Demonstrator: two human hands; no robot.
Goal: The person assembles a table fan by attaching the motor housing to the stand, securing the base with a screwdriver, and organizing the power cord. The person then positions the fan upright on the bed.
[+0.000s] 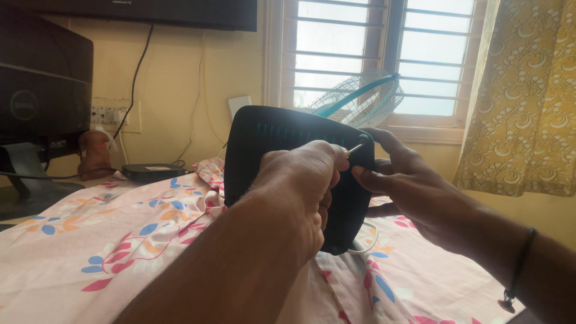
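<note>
While the left hand (300, 180) closes into a fist in front of the black plastic casing (288, 162), it grips a thin metal tool (355, 149) whose bright tip pokes out past the knuckles toward the casing's upper right corner. What kind of tool it is cannot be told, since only the short shiny end shows. The right hand (399, 180) wraps around the right edge of the casing, its fingers (384, 141) curled over the top corner and its thumb pressed on the near face just below the tool tip, so that it holds the casing upright and raised above the bed. A dark cord bracelet (519, 270) sits on the right wrist, low and to the right of the casing.

The casing is a rounded dark slab with ribbed slots across its face and a row of small teal marks near its top edge. Under the casing lies a pink bedsheet (120, 240) printed with blue, orange and red leaves, spread over the bed. Behind the casing and above it, a wire-grille fan with a teal band (360, 96) stands against a barred window (372, 48). To the right of the casing hangs a yellow patterned curtain (528, 96). To the left of the casing, a small flat black box (153, 172) rests by the wall, and farther left stands a dark monitor (42, 84), with a wall socket panel (117, 115) and a black cable (135, 78) between them
</note>
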